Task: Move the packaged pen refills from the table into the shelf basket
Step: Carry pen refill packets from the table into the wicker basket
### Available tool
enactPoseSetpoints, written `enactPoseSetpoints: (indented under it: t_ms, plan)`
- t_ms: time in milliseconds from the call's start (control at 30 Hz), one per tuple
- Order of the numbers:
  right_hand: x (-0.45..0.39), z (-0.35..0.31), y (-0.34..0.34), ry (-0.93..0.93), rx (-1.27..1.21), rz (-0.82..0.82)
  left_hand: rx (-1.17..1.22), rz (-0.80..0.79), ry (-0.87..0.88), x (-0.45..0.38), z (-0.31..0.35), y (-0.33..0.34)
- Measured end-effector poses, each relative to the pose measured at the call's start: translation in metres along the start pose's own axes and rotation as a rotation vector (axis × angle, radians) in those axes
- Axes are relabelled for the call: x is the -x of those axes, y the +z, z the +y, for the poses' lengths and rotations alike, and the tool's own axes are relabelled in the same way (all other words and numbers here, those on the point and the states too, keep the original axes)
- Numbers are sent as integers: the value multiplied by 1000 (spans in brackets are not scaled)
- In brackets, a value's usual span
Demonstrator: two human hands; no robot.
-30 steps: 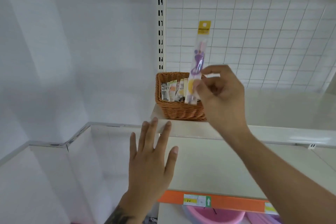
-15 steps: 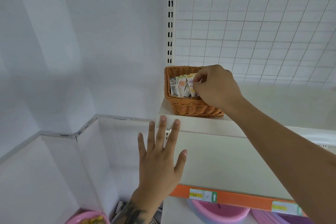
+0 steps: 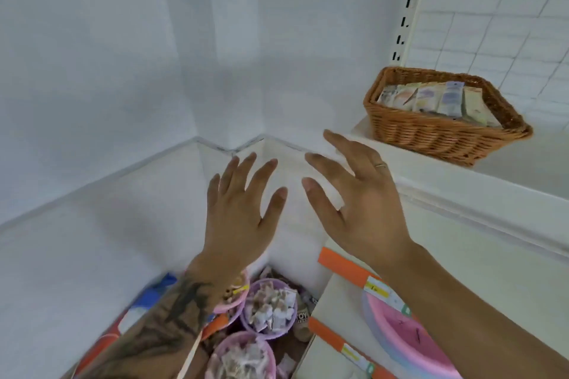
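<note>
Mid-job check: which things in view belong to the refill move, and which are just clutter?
Job:
wicker basket on the shelf
packaged refills standing inside it
left hand and right hand, both holding nothing

Lying about:
purple bowls of small items below
pink basin
orange price strip

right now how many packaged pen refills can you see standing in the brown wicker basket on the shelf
5 packaged pen refills show in the brown wicker basket, standing in a row, left to right. More may sit hidden behind or beneath them.
</note>
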State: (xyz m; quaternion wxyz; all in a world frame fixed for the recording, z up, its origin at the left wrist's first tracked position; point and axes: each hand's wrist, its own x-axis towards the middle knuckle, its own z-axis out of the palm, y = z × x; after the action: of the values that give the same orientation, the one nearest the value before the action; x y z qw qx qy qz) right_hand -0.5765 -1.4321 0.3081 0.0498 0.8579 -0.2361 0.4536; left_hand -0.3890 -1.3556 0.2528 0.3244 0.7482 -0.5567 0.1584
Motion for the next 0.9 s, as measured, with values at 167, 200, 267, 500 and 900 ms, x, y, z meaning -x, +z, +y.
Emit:
enactPoseSetpoints:
  t_ms: [167, 200, 267, 500, 900]
  plan:
    - [28, -48, 52, 40, -203, -310, -168, -41, -294, 96, -35, -53]
    - [31, -63, 61, 19, -241, -378, -201, -58, -349, 118, -41, -65]
    - [38, -95, 76, -33, -324, -489, -268, -106, -463, 160, -53, -89]
    - [65, -229, 93, -222, -584, -698, -442, -34, -811, 271, -68, -194]
    - [140, -478, 54, -475, -765, -874, -513, 142, -1147, 467, -96, -343]
